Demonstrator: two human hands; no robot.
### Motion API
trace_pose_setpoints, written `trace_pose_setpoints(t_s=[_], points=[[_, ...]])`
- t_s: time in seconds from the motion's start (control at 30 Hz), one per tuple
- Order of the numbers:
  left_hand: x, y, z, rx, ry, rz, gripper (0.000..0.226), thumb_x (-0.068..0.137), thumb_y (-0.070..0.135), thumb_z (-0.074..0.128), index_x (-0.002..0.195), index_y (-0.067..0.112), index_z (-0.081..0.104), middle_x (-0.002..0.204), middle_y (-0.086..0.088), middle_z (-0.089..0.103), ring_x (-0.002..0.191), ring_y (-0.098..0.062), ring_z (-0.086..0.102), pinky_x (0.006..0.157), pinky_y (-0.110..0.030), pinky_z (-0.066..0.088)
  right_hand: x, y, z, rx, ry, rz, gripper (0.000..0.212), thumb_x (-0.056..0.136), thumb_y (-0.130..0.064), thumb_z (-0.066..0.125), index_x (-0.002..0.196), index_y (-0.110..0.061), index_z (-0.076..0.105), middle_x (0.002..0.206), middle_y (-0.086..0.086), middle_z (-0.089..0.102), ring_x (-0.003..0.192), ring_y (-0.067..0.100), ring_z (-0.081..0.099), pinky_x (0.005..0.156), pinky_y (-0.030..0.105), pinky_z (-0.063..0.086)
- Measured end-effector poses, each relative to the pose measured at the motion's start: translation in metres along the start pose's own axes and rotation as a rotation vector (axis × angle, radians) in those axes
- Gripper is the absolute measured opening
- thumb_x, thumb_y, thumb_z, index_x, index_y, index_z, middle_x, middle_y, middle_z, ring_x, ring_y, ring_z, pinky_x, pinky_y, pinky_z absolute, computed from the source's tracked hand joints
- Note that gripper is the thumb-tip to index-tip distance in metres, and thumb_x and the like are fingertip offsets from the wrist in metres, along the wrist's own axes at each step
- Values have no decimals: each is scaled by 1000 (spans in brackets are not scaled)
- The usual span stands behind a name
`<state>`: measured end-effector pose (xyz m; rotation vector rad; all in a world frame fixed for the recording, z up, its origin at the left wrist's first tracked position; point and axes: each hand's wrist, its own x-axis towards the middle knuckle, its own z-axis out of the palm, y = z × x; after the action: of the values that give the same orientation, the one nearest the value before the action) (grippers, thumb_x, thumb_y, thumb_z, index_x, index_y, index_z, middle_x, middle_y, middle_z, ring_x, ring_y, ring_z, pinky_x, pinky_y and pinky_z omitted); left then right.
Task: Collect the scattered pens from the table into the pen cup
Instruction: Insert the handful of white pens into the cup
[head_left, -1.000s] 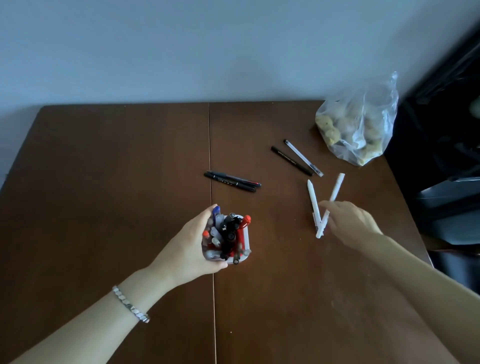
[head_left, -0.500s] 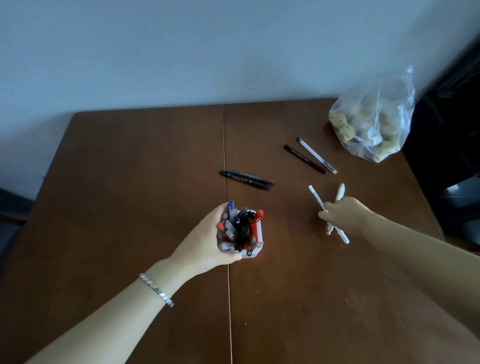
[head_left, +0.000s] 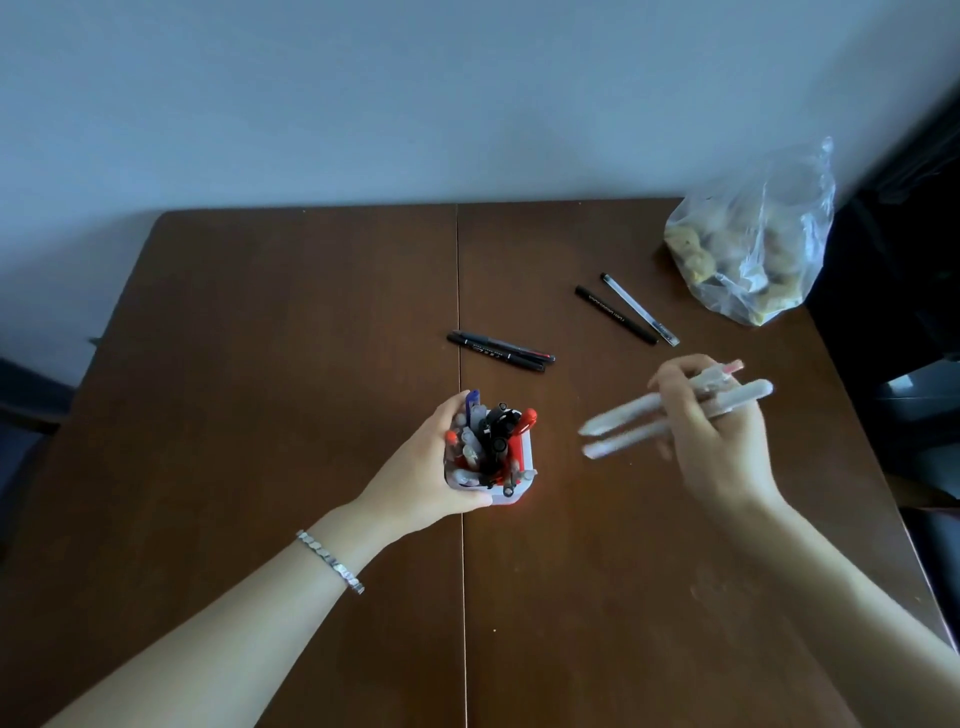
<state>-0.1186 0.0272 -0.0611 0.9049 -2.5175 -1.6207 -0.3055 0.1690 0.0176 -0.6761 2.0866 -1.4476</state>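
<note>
A white pen cup (head_left: 511, 480) packed with several red, black and blue pens stands near the table's middle seam. My left hand (head_left: 421, 475) wraps around its left side. My right hand (head_left: 711, 447) is raised to the right of the cup and grips two white pens (head_left: 628, 423), blurred, their tips pointing left toward the cup. Two black pens (head_left: 501, 352) lie together just behind the cup. Farther right lie a black pen (head_left: 615, 314) and a clear pen (head_left: 640, 309) side by side.
The brown wooden table (head_left: 260, 364) butts against a pale wall. A clear plastic bag (head_left: 753, 249) of lumpy food sits at the back right corner. Dark furniture stands past the table's right edge.
My right hand has lifted the two white pens off the table and turned them from crossed to nearly parallel, tips toward the cup. My left hand stays on the cup.
</note>
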Motion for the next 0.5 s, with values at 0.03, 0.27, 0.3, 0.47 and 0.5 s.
trace_pose_setpoints(t_s=[0.03, 0.27, 0.3, 0.47, 0.5], points=[[0, 1, -1, 8, 7, 9, 82, 70, 19, 81, 130, 36, 28, 121, 28, 46, 113, 7, 50, 95, -2, 38, 0, -4, 6, 43, -14, -11, 25, 92, -13, 47, 70, -20, 55, 41, -4, 59, 34, 7, 51, 38, 21, 42], [-1, -7, 0, 17, 22, 46, 75, 72, 21, 80, 126, 38, 31, 116, 28, 49, 104, 20, 49, 87, 6, 33, -2, 15, 70, -160, -188, 110, 11, 85, -19, 58, 76, -16, 66, 73, 7, 71, 67, 20, 70, 64, 34, 55], [-1, -6, 0, 8, 26, 39, 75, 71, 21, 80, 127, 38, 32, 116, 30, 49, 105, 22, 48, 86, 6, 34, -1, 15, 75, -190, -209, 108, 12, 85, -18, 57, 77, -14, 65, 75, 7, 70, 70, 22, 70, 65, 33, 53], [-1, -12, 2, -28, 31, 12, 86, 68, 20, 82, 138, 27, 32, 126, 18, 52, 116, 2, 53, 93, -4, 40, 4, 17, 76, -570, -323, -74, 9, 85, -24, 59, 88, -18, 65, 90, -4, 55, 77, 16, 58, 65, 27, 46], [-2, -12, 2, -33, 29, 12, 87, 68, 20, 82, 138, 27, 32, 127, 17, 52, 116, 1, 53, 93, -4, 41, 3, 18, 75, -585, -325, -107, 13, 82, -26, 63, 95, -20, 64, 97, -6, 51, 81, 11, 56, 67, 23, 46]])
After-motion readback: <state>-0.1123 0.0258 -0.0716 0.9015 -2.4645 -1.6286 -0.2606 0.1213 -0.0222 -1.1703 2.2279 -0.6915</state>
